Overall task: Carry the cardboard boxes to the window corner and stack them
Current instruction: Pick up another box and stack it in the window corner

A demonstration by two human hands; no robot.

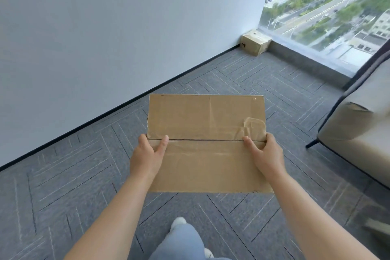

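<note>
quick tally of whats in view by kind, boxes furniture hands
cardboard boxes: 2, the taped box held off the floor and the small box in the window corner
furniture: 1, a grey armchair on the right
hands: 2, left hand and right hand, one on each side of the taped box
total: 5

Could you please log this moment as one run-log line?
phase: carry | both hands grip taped box | small box in window corner | stack: not yet

A big brown taped box (206, 143) is held up flat above the floor. A small brown box (255, 42) sits in the window corner.
</note>
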